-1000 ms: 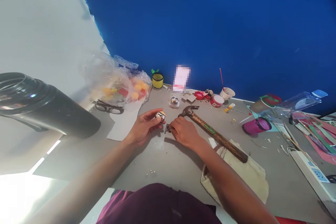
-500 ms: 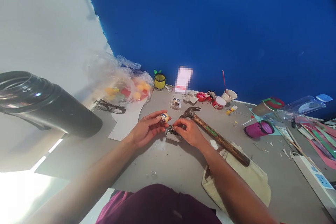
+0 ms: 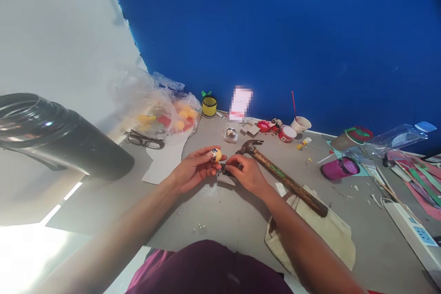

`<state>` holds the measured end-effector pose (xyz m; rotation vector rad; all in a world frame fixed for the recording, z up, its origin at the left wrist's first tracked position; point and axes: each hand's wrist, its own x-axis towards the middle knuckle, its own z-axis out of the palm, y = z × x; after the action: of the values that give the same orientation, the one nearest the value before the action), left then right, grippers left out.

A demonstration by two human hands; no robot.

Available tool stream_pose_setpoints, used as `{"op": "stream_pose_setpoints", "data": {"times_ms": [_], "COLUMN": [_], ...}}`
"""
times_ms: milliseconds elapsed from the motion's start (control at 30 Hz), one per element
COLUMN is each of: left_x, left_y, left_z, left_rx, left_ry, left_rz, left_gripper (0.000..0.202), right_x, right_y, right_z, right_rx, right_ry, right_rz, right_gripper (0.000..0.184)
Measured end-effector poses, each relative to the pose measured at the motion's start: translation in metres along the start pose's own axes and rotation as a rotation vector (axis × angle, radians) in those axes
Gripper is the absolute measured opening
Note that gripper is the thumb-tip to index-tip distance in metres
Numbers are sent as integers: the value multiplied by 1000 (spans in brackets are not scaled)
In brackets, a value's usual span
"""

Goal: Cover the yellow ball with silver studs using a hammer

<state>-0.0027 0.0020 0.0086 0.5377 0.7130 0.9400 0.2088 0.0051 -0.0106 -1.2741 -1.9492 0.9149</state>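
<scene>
Left of the brown, wooden-handled metal claw hammer (image 3: 280, 173), my left hand (image 3: 192, 170) clasps a silver-patched yellow ball (image 3: 218, 155); my right hand (image 3: 250, 174) curls, its hold unclear.

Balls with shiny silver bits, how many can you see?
2: one ball in the left hand, another ball farther back on a small pale base. More could hide in the plastic bag.

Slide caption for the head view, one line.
Left hand holds a round yellow piece partly covered in silver; right hand at a small container, hammer nearby.
</scene>
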Motion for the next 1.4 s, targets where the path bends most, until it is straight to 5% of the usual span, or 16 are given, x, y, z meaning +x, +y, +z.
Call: {"op": "stream_pose_setpoints", "data": {"times_ms": [133,400,667,1033,1400], "left_x": [0,-1,-1,-1,-6], "left_y": [-1,-3,-9,-14,-14], "left_z": [0,1,0,2,9], "left_rx": [15,44,167,453,559], "left_ry": [24,4,8,-26,58], "left_rz": [11,-18,6,188,206], "left_gripper": [29,31,37,44,44], "right_x": [0,0,0,0,-1], "right_y": [-1,-1,0,-7,-6], "right_z": [-2,-4,-4,2,2], "right_rx": [199,493,844,888,872], "right_ry": [122,142,-40,-57,-54], "right_rz": [56,124,207,246,263], "right_gripper": [12,19,24,24,29]}}
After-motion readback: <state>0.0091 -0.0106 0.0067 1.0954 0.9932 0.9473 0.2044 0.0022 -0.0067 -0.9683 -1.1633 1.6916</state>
